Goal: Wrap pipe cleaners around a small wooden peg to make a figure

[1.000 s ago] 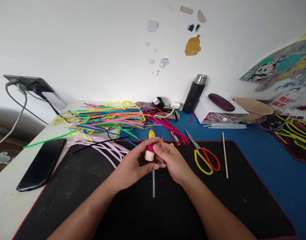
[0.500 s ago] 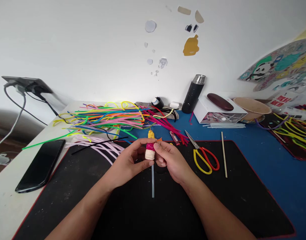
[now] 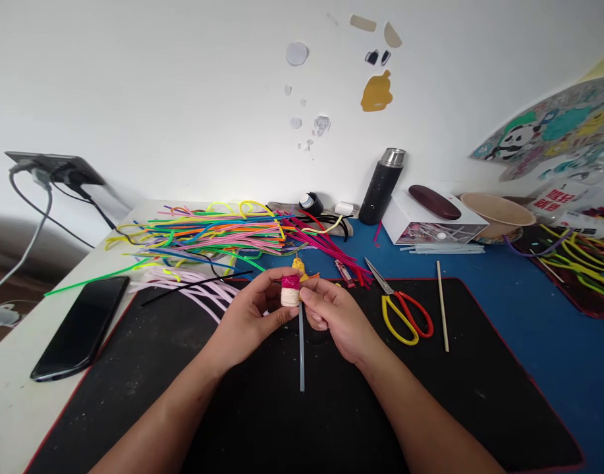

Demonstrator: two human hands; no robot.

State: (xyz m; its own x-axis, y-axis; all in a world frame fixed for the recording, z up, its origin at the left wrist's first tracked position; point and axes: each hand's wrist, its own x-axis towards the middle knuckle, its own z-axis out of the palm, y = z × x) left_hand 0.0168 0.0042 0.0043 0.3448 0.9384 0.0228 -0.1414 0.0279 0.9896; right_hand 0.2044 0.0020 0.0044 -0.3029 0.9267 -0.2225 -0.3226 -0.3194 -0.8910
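Note:
A small cylinder of wound pipe cleaner (image 3: pixel 290 298), magenta on top and cream below, stands upright between my hands above the black mat. My left hand (image 3: pixel 255 311) grips it from the left, fingers behind the top and thumb at the lower edge. At its right edge, the thumb and curled fingers of my right hand (image 3: pixel 334 308) pinch closed against it; the fingertips are partly hidden. Below lies a translucent glue stick (image 3: pixel 302 359) on the mat. Just behind my hands is a yellow pipe-cleaner piece (image 3: pixel 298 265), partly covered.
Scissors (image 3: pixel 400 309) and a thin wooden stick (image 3: pixel 442 306) lie to the right. Piled pipe cleaners (image 3: pixel 217 230) spread at the back left, near a phone (image 3: pixel 79 329). Along the wall stand a black flask (image 3: pixel 381 187), a white box (image 3: pixel 430 214) and a bowl (image 3: pixel 499 210).
The wound cylinder has shifted slightly left and up with my left hand. My right thumb has slid from its magenta front to its right edge.

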